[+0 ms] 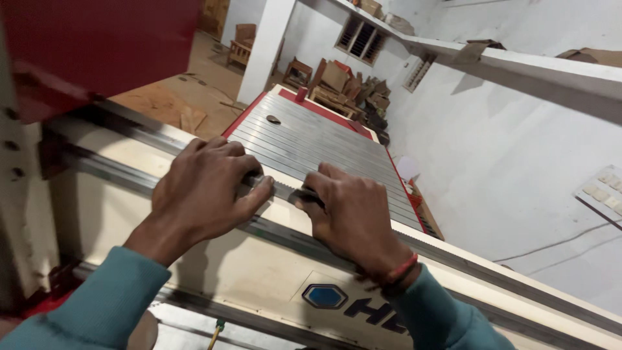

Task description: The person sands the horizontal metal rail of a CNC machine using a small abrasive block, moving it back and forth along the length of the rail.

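Both my hands rest on the cream gantry beam (214, 272) of a large routing machine. My left hand (204, 191) curls over the beam's toothed metal rail (129, 139), fingers closed on a small dark part. My right hand (353, 210), just to the right, pinches a small dark object (304, 194) against the same rail. I cannot tell what the dark pieces are. Teal sleeves cover both forearms, and a red thread circles my right wrist.
Beyond the beam lies the machine's grey slatted bed (317, 146) with a red frame, a small dark item (273, 119) on it. A red housing (97, 45) looms at upper left. Wooden furniture pieces (343, 84) are stacked by the far white wall.
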